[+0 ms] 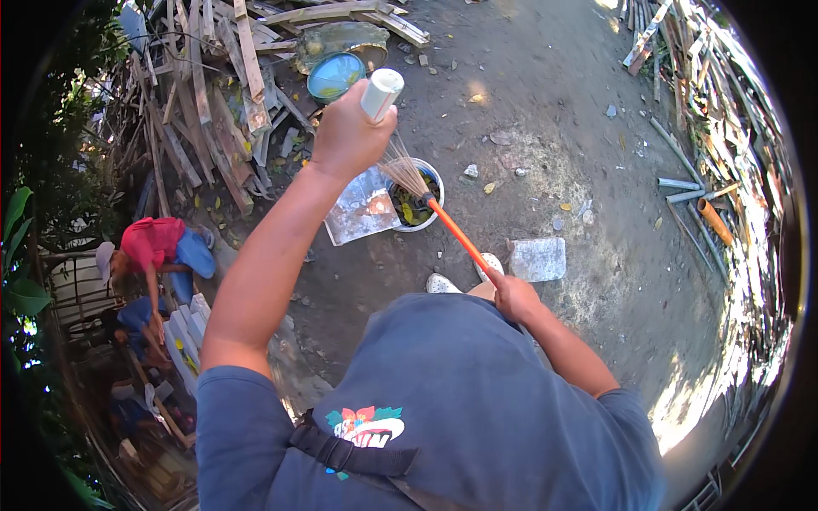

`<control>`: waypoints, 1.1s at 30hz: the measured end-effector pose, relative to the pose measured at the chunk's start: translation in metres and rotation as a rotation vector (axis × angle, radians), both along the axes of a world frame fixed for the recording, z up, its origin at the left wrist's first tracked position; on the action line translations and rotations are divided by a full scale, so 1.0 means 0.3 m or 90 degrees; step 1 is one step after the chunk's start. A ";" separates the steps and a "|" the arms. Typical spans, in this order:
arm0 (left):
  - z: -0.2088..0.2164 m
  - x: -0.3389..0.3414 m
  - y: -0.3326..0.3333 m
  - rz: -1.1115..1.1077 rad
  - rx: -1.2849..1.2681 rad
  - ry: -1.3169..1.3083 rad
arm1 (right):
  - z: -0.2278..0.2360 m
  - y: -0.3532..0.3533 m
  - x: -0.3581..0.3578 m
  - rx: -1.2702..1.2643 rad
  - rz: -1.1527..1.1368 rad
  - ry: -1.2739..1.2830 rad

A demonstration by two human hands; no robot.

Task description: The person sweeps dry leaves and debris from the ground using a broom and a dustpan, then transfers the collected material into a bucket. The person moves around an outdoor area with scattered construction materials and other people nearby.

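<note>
My left hand, raised in front of me, is closed round the white tubular handle of a dustpan. Below it the scuffed metal dustpan rests against or over the left side of a round bucket; the hand hides where handle and pan join. Leaves lie in the bucket. In my right hand, near my body, is the orange handle of a stick broom. The broom's thin bristles point away from me, over the bucket and the pan's edge.
A blue-green basin stands beyond my left hand, beside piled scrap wood. A pale slab lies right of my shoes. More wood lines the right. At left a person in red bends near other people.
</note>
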State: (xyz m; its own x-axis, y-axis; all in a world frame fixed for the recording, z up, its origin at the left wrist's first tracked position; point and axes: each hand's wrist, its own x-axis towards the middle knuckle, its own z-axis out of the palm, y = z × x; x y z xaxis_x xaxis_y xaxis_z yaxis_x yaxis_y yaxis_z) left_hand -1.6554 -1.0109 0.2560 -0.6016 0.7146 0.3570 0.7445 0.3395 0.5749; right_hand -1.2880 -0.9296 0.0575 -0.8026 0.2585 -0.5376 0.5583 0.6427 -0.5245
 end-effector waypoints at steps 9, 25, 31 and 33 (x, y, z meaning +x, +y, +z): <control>0.020 -0.158 -0.339 0.160 0.082 -0.108 | 0.143 0.010 0.144 0.074 0.096 -0.104; 0.260 -0.057 -0.925 0.358 0.425 -0.201 | 0.397 0.197 0.220 -0.025 -0.309 0.130; 0.338 0.128 -0.848 0.242 0.365 -0.222 | 0.251 0.294 0.218 -0.118 -0.517 0.131; 0.320 0.146 -0.810 0.205 0.355 -0.243 | 0.155 0.361 0.260 -0.168 -0.605 0.157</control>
